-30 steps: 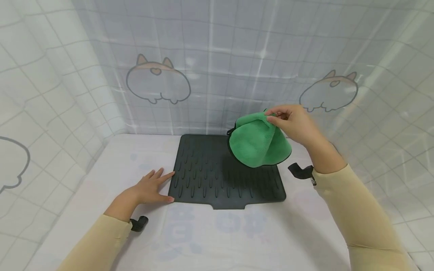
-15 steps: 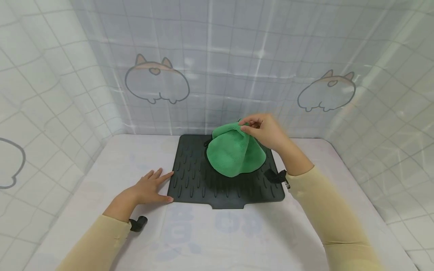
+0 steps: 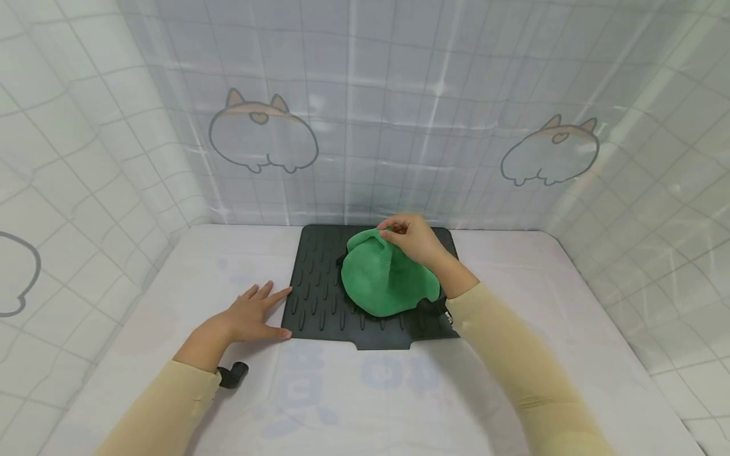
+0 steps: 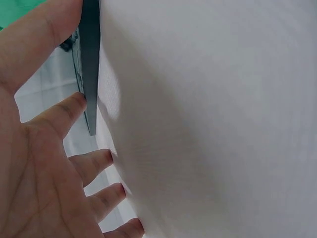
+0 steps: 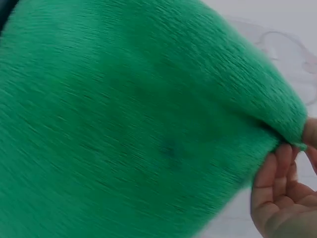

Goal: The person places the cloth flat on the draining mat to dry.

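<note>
A fluffy green cloth [image 3: 371, 282] with dark edging hangs in folds over the black mat [image 3: 316, 297], which has raised elongated ridges. My right hand [image 3: 419, 244] pinches the cloth's top between thumb and fingers. In the right wrist view the cloth [image 5: 124, 114] fills most of the picture, gathered at the fingertips. My left hand [image 3: 245, 320] lies with spread fingers at the mat's left edge, its thumb by the front left corner. In the left wrist view the thumb and index finger of the left hand [image 4: 44, 153] touch the mat's side [image 4: 90, 69].
The mat lies on a white table [image 3: 239, 405] with faint printed figures. A tile-patterned sheet [image 3: 365, 114] with cartoon animal prints stands along the back and sides. A black wrist camera [image 3: 234, 375] sits at the left cuff.
My right hand has carried the green cloth leftward and down, from the mat's right side to over its middle. My left hand has kept its place at the mat's left edge.
</note>
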Tool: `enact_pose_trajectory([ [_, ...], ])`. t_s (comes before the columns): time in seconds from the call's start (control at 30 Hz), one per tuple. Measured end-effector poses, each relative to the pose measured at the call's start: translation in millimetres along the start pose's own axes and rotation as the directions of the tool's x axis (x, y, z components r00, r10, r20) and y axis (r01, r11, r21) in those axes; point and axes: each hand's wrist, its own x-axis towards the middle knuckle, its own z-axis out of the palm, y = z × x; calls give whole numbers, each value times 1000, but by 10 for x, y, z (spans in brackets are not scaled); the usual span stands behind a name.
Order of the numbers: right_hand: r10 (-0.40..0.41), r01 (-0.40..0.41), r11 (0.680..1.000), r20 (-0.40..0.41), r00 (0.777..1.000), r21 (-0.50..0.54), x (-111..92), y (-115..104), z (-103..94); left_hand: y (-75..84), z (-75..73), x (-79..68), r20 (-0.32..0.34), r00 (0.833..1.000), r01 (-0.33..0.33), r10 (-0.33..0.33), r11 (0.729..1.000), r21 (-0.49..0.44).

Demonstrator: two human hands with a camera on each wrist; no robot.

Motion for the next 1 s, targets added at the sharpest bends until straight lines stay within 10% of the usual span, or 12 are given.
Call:
enact_pose_trajectory([
  [0.53,170,-175,978,-54,984,-117,19,500,242,49,7,9,0,1000,-12,12,1000,0],
  [1.0,166,-148,981,144,976,-123,-114,374,-76,55,13,9,-1,1000,-7,7,1000,-5],
])
